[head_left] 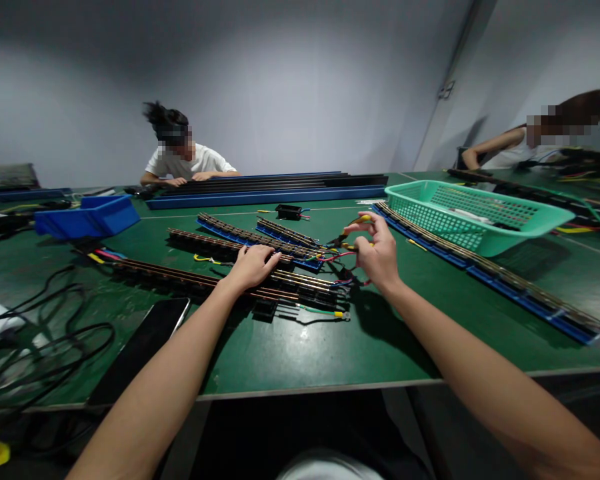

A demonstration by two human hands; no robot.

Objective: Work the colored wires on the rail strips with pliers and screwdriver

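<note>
My left hand point(253, 268) lies palm down across long black strips with copper-coloured bars, its fingers over them and its thumb apart. The thumb points toward the strip ends, where coloured wires come out. My right hand point(381, 257) is closed on a pair of pliers point(364, 220) with yellow-and-black handles. The jaws point left, close to the red and yellow wires at the end of a blue-backed strip point(250, 235); whether they touch a wire I cannot tell. Below lies a green-yellow wire point(320, 311) with a ring lug, on the black strip point(180, 277) nearest me.
At right, a green plastic basket point(500, 240) stands behind a long blue-backed strip point(480, 263). Left are a blue bin point(87, 217), a phone point(145, 343) and tangled black cables point(75, 333). Long blue-and-black profiles point(270, 190) lie at the back. Two other people work across the table.
</note>
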